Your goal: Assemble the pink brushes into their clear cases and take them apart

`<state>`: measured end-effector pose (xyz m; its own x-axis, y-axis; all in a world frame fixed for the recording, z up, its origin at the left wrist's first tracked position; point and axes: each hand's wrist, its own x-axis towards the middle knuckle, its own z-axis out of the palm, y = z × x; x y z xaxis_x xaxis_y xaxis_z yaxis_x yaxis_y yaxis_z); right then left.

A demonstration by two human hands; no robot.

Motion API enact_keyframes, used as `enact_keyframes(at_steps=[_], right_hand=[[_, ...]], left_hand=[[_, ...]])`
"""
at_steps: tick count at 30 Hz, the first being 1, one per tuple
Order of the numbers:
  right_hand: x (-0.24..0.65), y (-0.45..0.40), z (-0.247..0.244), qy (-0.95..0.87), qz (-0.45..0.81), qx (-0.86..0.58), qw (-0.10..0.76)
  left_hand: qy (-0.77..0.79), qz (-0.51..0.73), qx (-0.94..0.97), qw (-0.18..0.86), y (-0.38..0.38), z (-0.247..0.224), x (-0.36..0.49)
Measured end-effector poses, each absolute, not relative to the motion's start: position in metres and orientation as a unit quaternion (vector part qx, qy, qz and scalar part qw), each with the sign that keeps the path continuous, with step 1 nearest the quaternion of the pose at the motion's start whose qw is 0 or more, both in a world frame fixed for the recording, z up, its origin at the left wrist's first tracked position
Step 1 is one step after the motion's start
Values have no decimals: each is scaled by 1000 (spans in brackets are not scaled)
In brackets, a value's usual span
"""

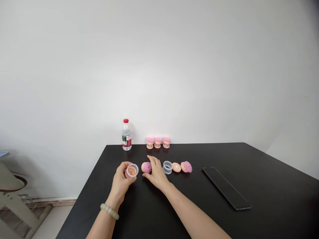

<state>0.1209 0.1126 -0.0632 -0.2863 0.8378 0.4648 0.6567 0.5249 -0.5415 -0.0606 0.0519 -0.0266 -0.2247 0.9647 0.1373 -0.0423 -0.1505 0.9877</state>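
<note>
On the black table (pixel 274 199), a water bottle (pixel 126 135) and three upright pink brushes (pixel 157 142) stand along the far edge, and a flat dark panel (pixel 226 188) lies off to the right. The left hand (pixel 120 182) curls closed around a clear plastic cup (pixel 132 171). The right hand (pixel 156 172), spread open, touches a sideways pink brush (pixel 146 167). To its right lie one clear ring (pixel 167 167), one peach disc (pixel 176 167) and one more pink brush (pixel 186 167).
</note>
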Motion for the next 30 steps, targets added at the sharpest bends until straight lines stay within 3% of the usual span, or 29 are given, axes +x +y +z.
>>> enact_keyframes(at_steps=[5,8,15,20,25,30], right_hand=[[127,94,-46,-783,107,-371,487],[123,81,-38,-778,169,-303,523],[112,71,-34,-767,249,-280,521],[115,73,-31,-770,243,-283,518],[118,73,-25,-824,169,-206,499],[118,77,-26,-785,290,-257,483]], left_hand=[[465,602,470,448,43,-14,-52],[439,613,456,472,38,-7,-47],[372,583,461,556,32,-6,-42],[428,565,509,487,36,-12,-43],[449,560,499,485,39,-13,-42],[463,563,501,468,36,-8,-42]])
